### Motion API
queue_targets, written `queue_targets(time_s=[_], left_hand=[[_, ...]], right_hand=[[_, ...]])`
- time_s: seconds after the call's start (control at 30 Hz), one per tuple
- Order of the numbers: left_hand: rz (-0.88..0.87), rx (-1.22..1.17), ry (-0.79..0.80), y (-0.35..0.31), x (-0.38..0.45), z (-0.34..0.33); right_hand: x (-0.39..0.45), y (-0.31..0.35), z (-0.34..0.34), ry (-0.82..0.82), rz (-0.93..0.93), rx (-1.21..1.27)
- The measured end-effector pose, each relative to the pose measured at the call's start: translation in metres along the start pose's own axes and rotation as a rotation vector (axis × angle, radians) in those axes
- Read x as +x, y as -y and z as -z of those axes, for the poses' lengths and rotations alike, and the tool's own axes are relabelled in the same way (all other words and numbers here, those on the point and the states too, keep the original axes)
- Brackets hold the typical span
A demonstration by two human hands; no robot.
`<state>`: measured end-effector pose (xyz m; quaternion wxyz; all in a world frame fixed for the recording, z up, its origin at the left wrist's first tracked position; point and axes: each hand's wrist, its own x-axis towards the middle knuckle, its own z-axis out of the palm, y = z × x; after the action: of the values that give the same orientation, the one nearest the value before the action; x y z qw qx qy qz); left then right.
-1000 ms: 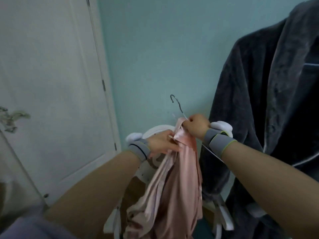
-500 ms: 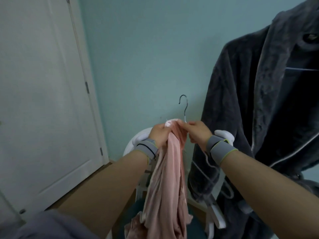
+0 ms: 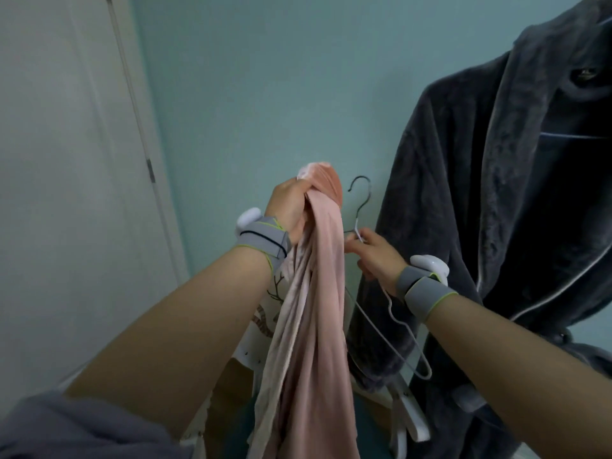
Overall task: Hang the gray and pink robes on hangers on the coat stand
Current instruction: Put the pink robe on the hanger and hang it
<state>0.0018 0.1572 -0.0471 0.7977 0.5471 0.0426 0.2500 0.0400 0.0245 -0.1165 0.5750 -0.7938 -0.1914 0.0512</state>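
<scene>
Two grips: left hand (image 3: 288, 207) pink robe (image 3: 314, 309), right hand (image 3: 376, 256) hanger (image 3: 359, 213)

The door (image 3: 66, 193) fills the left of the frame, with the wall (image 3: 265, 94) to its right, behind everything else. The fleece robe (image 3: 513, 226) hangs along the right side, from the top edge down to the lower right. At centre, the satin robe (image 3: 314, 309) hangs in a bunch from the left hand (image 3: 288, 207), which grips its top, down to the bottom edge. Just right of it, the right hand (image 3: 377, 256) holds the wire hanger (image 3: 397, 326) by its neck; the hook stands above that hand, between the two robes, and the hanger's frame slants down to the lower right, in front of the fleece robe. A chair (image 3: 261, 319) stands behind the satin robe, low in the centre.
</scene>
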Motion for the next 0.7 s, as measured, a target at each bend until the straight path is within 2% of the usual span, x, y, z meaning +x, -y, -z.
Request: queue_targets(time_s=[0.07,0.13,0.23,0.33,0.4,0.5,0.6,0.7], left_hand=[[-0.03,-0.048,0.012,-0.01,0.003,-0.01],[-0.075,-0.041,0.008,-0.021,0.004,-0.018],[-0.126,-0.037,0.011,-0.034,0.007,-0.025],[-0.166,-0.008,0.008,-0.042,0.007,-0.029],[-0.147,0.119,-0.009,-0.038,0.007,-0.022],[0.058,0.402,-0.031,-0.024,0.005,0.005],[0.102,0.995,-0.033,-0.005,0.007,0.038],[0.094,1.094,-0.065,0.01,-0.004,0.051]], right_hand=[[-0.003,0.001,0.0,0.097,-0.014,0.029],[-0.009,-0.002,-0.003,0.119,-0.026,0.086],[-0.014,-0.002,-0.006,0.051,-0.009,0.206],[-0.007,0.008,-0.004,-0.131,0.127,0.09],[0.0,0.013,0.0,-0.286,0.17,-0.021],[0.005,0.013,0.016,-0.419,0.139,-0.117],[0.011,0.021,0.042,-0.536,0.135,-0.301],[0.012,0.038,0.061,-0.482,0.155,-0.356]])
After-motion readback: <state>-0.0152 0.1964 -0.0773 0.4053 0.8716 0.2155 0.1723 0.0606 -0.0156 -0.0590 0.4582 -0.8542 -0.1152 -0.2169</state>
